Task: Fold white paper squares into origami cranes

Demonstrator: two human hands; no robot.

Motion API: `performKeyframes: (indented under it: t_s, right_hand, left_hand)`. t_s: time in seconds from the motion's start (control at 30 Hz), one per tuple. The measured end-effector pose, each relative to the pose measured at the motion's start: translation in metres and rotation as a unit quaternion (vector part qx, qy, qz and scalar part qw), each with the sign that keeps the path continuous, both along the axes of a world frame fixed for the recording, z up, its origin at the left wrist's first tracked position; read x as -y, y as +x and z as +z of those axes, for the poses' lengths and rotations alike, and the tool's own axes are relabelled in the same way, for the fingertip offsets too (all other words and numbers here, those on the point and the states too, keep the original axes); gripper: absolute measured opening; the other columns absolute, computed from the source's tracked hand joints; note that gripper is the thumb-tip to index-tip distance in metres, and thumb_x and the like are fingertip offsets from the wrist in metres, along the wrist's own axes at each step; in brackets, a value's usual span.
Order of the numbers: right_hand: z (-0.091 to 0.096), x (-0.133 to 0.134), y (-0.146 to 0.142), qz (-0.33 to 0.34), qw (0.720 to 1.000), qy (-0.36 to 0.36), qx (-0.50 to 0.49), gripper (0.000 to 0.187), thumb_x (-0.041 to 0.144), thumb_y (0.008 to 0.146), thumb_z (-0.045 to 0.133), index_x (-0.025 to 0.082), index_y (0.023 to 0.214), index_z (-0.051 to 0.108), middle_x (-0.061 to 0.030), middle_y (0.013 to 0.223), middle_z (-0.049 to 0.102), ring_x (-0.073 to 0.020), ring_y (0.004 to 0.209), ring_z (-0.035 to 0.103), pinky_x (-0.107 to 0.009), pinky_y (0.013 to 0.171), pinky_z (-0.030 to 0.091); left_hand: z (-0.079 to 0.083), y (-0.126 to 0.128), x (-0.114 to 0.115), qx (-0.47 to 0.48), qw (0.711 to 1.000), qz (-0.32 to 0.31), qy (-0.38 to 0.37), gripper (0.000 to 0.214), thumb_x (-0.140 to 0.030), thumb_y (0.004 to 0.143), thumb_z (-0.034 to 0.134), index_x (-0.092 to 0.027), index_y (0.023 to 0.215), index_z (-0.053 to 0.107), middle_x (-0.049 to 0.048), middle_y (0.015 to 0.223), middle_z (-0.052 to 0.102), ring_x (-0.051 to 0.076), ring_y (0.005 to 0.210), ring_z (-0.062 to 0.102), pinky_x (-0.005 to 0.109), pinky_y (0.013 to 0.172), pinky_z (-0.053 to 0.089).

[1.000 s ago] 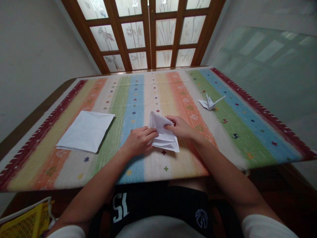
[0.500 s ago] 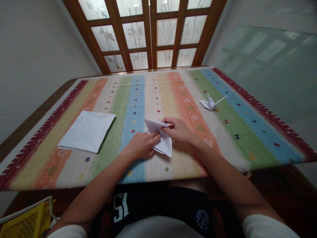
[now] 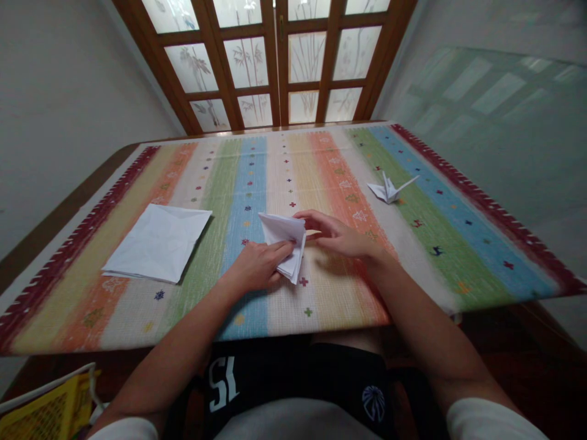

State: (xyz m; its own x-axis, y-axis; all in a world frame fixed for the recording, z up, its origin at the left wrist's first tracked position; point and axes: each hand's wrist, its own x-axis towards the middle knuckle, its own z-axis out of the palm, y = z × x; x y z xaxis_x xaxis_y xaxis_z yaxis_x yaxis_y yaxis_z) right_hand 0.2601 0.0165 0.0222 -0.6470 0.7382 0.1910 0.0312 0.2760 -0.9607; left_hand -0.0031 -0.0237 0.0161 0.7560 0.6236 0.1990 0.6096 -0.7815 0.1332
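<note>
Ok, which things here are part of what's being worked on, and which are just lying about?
Being worked on:
- folded white paper
- left hand
- right hand

Just lying about:
- paper crane
- folded paper square
- striped tablecloth
- yellow crate

This looks like a room in a home. Wooden-framed glass doors (image 3: 275, 61), frosted and patterned with bamboo, fill the far end, and plain painted walls (image 3: 59, 104) stand on either side. A wooden table (image 3: 77, 208) is covered by a striped cotton rug (image 3: 330, 165) with a fringe-like red border, a homely cover rather than a work surface. A yellow plastic basket (image 3: 46, 409) sits on the floor at lower left.
</note>
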Motion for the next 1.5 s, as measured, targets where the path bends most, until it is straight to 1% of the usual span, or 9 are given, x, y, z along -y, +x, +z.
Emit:
performKeyframes:
  t_s: [0.2, 0.4, 0.53, 0.77, 0.9, 1.07, 1.23, 1.4, 1.5]
  right_hand:
    - [-0.008, 0.000, -0.007, -0.003, 0.999, -0.046, 0.005, 0.067, 0.030, 0.077, 0.091, 0.026, 0.138, 0.063, -0.0089, 0.135, 0.071, -0.0250, 0.119, 0.073, -0.043, 0.105, 0.061]
    - [-0.014, -0.006, -0.012, -0.042, 0.992, -0.099, -0.067, 0.070, 0.036, 0.069, 0.098, 0.025, 0.131, 0.067, -0.0072, 0.126, 0.076, -0.0245, 0.115, 0.075, -0.040, 0.102, 0.062]
    - [-0.020, -0.009, -0.014, -0.075, 0.988, -0.109, -0.083, 0.058, 0.046, 0.072, 0.097, 0.023, 0.119, 0.073, -0.0078, 0.117, 0.079, -0.0243, 0.109, 0.076, -0.039, 0.097, 0.063]
    - [-0.024, -0.009, -0.018, -0.114, 0.982, -0.134, -0.062, 0.052, 0.053, 0.073, 0.095, 0.020, 0.105, 0.073, -0.0054, 0.097, 0.078, -0.0206, 0.086, 0.076, -0.032, 0.073, 0.064]
    - [-0.021, -0.007, -0.018, -0.134, 0.982, -0.124, -0.045, 0.050, 0.051, 0.076, 0.090, 0.023, 0.110, 0.066, -0.0028, 0.093, 0.076, -0.0194, 0.079, 0.074, -0.028, 0.065, 0.059]
    - [-0.022, -0.007, -0.016, -0.157, 0.983, -0.092, -0.028, 0.065, 0.040, 0.079, 0.083, 0.026, 0.137, 0.057, 0.0029, 0.083, 0.073, -0.0165, 0.068, 0.067, -0.025, 0.059, 0.048]
    - [-0.025, -0.007, -0.017, -0.171, 0.983, 0.002, 0.064, 0.022, 0.034, 0.091, 0.065, 0.020, 0.104, 0.076, -0.0051, 0.093, 0.076, -0.0186, 0.080, 0.069, -0.030, 0.070, 0.052]
    - [-0.024, 0.001, -0.019, -0.085, 0.984, 0.021, 0.153, 0.044, 0.024, 0.091, 0.065, 0.014, 0.132, 0.077, -0.0116, 0.106, 0.080, -0.0205, 0.081, 0.071, -0.033, 0.076, 0.056]
    - [-0.022, 0.005, -0.018, -0.072, 0.975, 0.060, 0.200, 0.053, 0.016, 0.089, 0.065, 0.013, 0.142, 0.073, -0.0104, 0.098, 0.081, -0.0198, 0.078, 0.069, -0.032, 0.075, 0.053]
  left_hand:
    - [-0.007, -0.004, -0.008, 0.103, 0.994, -0.004, -0.029, 0.030, -0.022, 0.093, 0.059, -0.020, 0.121, 0.069, 0.0083, 0.104, 0.081, 0.024, 0.084, 0.077, 0.032, 0.070, 0.056]
    - [-0.001, -0.002, -0.009, 0.218, 0.976, 0.000, 0.008, 0.022, -0.030, 0.098, 0.064, -0.020, 0.114, 0.074, 0.0100, 0.109, 0.082, 0.029, 0.104, 0.074, 0.051, 0.103, 0.054]
    - [-0.002, 0.000, -0.010, 0.300, 0.953, 0.035, 0.009, 0.022, -0.042, 0.104, 0.066, -0.020, 0.100, 0.069, 0.0080, 0.101, 0.077, 0.024, 0.095, 0.072, 0.043, 0.092, 0.060]
    - [-0.014, 0.003, -0.016, 0.473, 0.865, 0.156, -0.065, 0.057, -0.048, 0.093, 0.080, -0.027, 0.135, 0.049, 0.0104, 0.141, 0.059, 0.017, 0.099, 0.075, 0.025, 0.071, 0.066]
    - [-0.008, 0.000, -0.018, 0.427, 0.890, 0.131, -0.089, 0.031, -0.039, 0.092, 0.081, -0.022, 0.113, 0.066, 0.0119, 0.143, 0.065, 0.024, 0.118, 0.072, 0.031, 0.079, 0.068]
    - [-0.006, -0.004, -0.021, 0.365, 0.915, 0.130, -0.108, 0.013, -0.030, 0.096, 0.076, -0.020, 0.104, 0.077, 0.0134, 0.143, 0.069, 0.019, 0.098, 0.075, 0.030, 0.074, 0.066]
    - [-0.014, -0.013, -0.030, 0.359, 0.910, 0.166, -0.127, 0.016, -0.026, 0.099, 0.068, -0.018, 0.106, 0.080, 0.0149, 0.139, 0.070, 0.021, 0.099, 0.076, 0.033, 0.074, 0.066]
    - [-0.026, -0.019, -0.038, 0.260, 0.945, 0.195, -0.026, 0.015, -0.023, 0.098, 0.071, -0.018, 0.107, 0.082, 0.0151, 0.133, 0.070, 0.028, 0.117, 0.069, 0.055, 0.105, 0.060]
    - [-0.027, -0.017, -0.035, 0.206, 0.962, 0.179, -0.019, 0.015, -0.027, 0.100, 0.070, -0.020, 0.107, 0.082, 0.0135, 0.128, 0.070, 0.029, 0.115, 0.067, 0.056, 0.109, 0.056]
